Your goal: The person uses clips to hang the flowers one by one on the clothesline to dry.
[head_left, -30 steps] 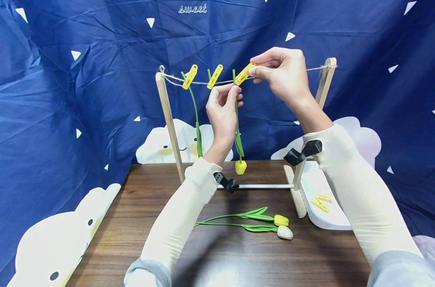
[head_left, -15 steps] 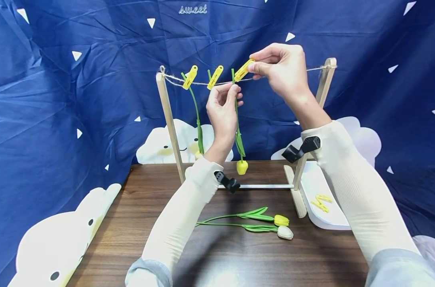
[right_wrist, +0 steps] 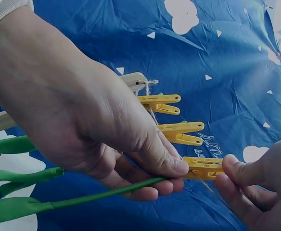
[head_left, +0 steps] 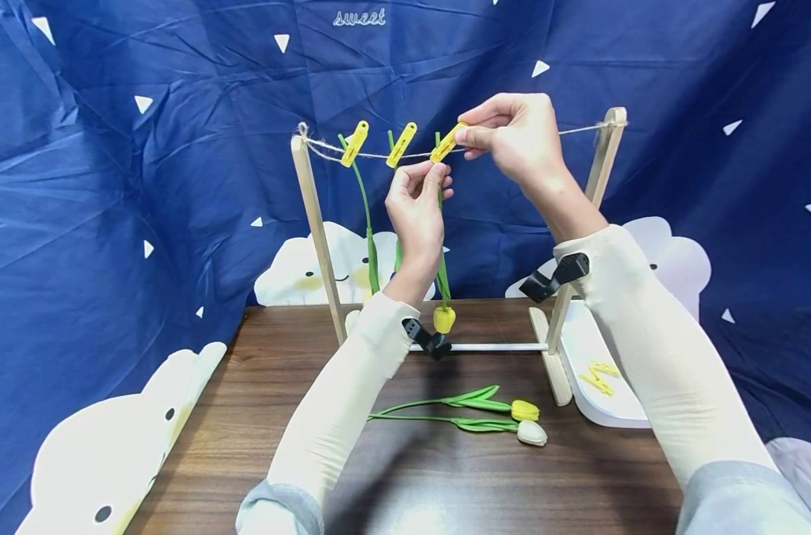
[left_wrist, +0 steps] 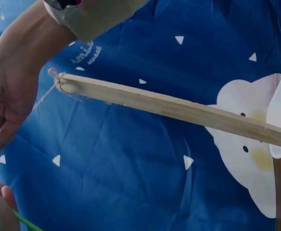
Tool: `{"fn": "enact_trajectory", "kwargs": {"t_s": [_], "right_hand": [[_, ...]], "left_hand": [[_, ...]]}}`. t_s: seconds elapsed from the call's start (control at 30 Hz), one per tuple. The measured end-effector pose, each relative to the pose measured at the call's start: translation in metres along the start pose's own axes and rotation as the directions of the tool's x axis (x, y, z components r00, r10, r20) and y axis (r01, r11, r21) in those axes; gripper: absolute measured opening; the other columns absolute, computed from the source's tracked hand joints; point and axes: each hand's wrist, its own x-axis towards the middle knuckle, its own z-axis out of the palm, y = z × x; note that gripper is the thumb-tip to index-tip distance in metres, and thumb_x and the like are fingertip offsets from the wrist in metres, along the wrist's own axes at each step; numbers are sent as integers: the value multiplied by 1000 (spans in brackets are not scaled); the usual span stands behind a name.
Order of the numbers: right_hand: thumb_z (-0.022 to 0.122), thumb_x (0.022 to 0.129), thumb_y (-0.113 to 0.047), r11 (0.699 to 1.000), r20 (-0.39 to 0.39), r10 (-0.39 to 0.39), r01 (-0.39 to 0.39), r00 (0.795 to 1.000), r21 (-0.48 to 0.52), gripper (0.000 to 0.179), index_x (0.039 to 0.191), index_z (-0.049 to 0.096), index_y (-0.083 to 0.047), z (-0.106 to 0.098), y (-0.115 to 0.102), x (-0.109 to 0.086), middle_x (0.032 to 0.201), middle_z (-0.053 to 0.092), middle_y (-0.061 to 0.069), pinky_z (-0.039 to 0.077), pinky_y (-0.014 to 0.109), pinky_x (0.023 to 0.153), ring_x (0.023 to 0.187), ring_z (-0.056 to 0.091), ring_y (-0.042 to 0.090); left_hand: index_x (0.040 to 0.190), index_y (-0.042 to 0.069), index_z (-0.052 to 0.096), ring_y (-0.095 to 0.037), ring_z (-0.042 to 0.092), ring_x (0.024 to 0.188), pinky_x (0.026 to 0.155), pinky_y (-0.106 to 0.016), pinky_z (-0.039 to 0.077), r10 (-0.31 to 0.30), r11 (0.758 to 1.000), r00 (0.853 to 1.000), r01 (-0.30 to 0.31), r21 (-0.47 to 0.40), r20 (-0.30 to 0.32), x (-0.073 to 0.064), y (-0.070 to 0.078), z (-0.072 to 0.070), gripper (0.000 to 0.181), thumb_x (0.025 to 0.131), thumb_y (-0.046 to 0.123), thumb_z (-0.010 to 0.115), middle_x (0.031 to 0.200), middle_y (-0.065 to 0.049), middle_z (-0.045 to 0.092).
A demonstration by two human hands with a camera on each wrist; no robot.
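My left hand [head_left: 415, 212] pinches the green stem of a yellow tulip [head_left: 444, 319], which hangs head down beside the twine. My right hand [head_left: 522, 145] grips the handle end of a yellow clothespin [head_left: 448, 143] between thumb and fingers. That clothespin's jaws lie over the stem and the twine [head_left: 582, 129], just above my left fingertips. In the right wrist view, the clothespin [right_wrist: 205, 168] bridges the two hands, and the stem [right_wrist: 107, 193] runs back under my left fingers. Two more yellow clothespins [head_left: 355, 143] grip stems on the twine to the left.
A wooden frame [head_left: 317, 230] holds the twine, with a white rod [head_left: 499, 348] low across it. On the table [head_left: 245, 416] lie a yellow tulip [head_left: 524, 411] and a white tulip [head_left: 531, 433]. A white tray [head_left: 622, 416] at right holds yellow clothespins [head_left: 599, 377].
The clothespin in my right hand rose slightly, then came down and left onto the stem and twine. The hanging tulip's head has swung a little left. My left hand stays nearly in place.
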Motion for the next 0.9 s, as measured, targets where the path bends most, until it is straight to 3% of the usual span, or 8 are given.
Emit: {"fn": "enact_trajectory", "kwargs": {"t_s": [0.07, 0.3, 0.6, 0.8, 0.9], "right_hand": [[86, 87, 0, 1000, 5, 6, -6, 1000, -15, 9, 95, 82, 0, 1, -1, 0, 73, 77, -12, 62, 19, 66, 62, 75, 8], [86, 89, -6, 992, 27, 52, -48, 998, -114, 19, 105, 81, 2, 1, -5, -1, 74, 75, -15, 61, 17, 67, 63, 75, 5], [86, 90, -11, 976, 71, 85, -68, 994, -209, 27, 113, 80, 2, 1, -9, -3, 78, 77, -14, 63, 19, 73, 66, 75, 2], [82, 94, -11, 981, 129, 104, -80, 986, -178, 31, 120, 76, 3, -2, -9, -5, 84, 80, -9, 63, 19, 71, 67, 76, 5], [80, 95, -11, 988, 144, 82, -62, 986, -143, 32, 123, 74, 4, -3, -7, -7, 85, 79, -10, 63, 19, 71, 69, 75, 6]], "left_hand": [[101, -1, 65, -14, 73, 79, 75, -22, 63, -3, 1000, 1000, 3, -7, -8, 0, 0, 0, 8, 99, 1, 73, 102, -25, 78], [97, 7, 60, -8, 73, 78, 77, -25, 64, -16, 999, 999, 14, -35, -35, -1, -1, -1, 16, 98, 0, 74, 103, -26, 77], [95, 8, 59, -10, 74, 78, 78, -24, 64, -33, 999, 999, 33, -23, -36, -2, -1, -4, 20, 95, -4, 76, 94, -13, 76], [97, 7, 59, -17, 75, 82, 82, -26, 64, -23, 1000, 999, 23, 12, -23, -4, -1, -5, 19, 96, -1, 77, 95, -12, 75], [98, 5, 59, -18, 75, 85, 85, -26, 64, -16, 1000, 1000, 16, 14, -10, -4, 0, -5, 19, 95, -4, 76, 99, -16, 75]]}}
